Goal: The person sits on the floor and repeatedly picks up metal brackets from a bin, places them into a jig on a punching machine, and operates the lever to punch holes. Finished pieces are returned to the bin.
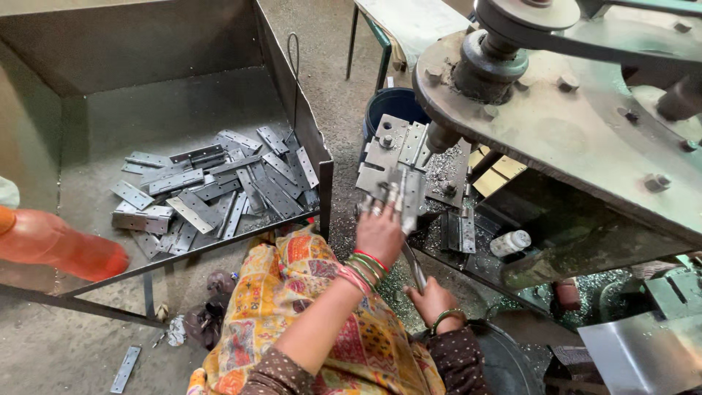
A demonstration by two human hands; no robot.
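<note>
My left hand presses a metal hinge onto the jig under the drill; my right hand grips the lever; next I judge a steady pull

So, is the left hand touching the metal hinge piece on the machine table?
Touching. The head view shows the left hand with its fingers laid directly on the metal hinge piece under the drill; no gap is visible between them.
</note>
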